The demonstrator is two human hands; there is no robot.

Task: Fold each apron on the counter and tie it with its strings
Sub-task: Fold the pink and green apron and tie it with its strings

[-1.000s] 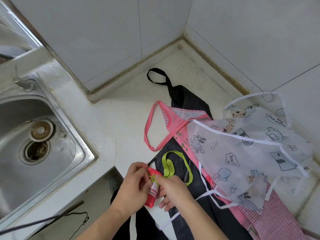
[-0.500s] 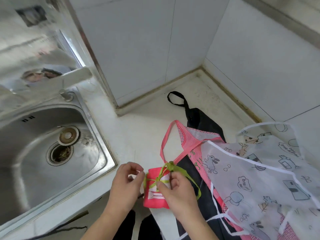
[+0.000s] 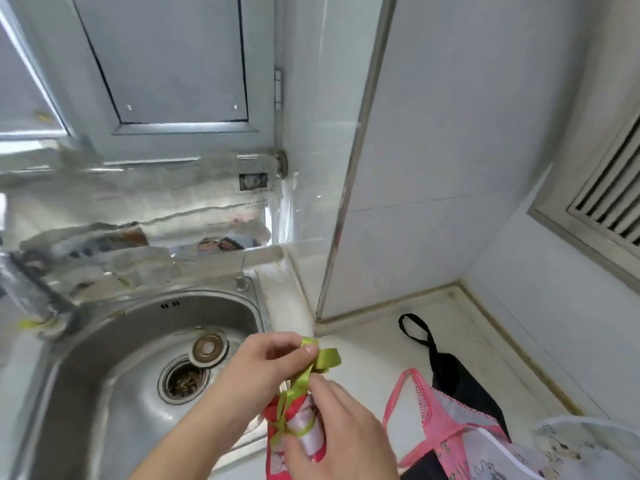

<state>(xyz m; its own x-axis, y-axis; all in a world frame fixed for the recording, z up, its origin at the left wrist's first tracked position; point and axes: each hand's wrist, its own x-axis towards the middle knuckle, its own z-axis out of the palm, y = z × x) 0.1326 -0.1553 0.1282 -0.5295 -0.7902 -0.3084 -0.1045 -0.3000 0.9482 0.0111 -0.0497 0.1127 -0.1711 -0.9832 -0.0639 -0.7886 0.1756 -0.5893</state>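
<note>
Since before, the folded red apron (image 3: 294, 431) was lifted off the tabletop (image 3: 360, 362), over the sink (image 3: 114, 341) edge, gripped by the right hand (image 3: 343, 431); its green string (image 3: 320, 358) was pinched by the left hand (image 3: 273, 362).

No text, brand, number or sign can be read. Faint printed marks stand on the folded red apron (image 3: 298, 441), on the pink apron (image 3: 446, 427) and on the translucent patterned apron (image 3: 571, 452), all too blurred to make out.

Right hand (image 3: 341, 434) hides folded apron's (image 3: 277, 455) lower part; knot possibly unfinished, blurry.
</note>
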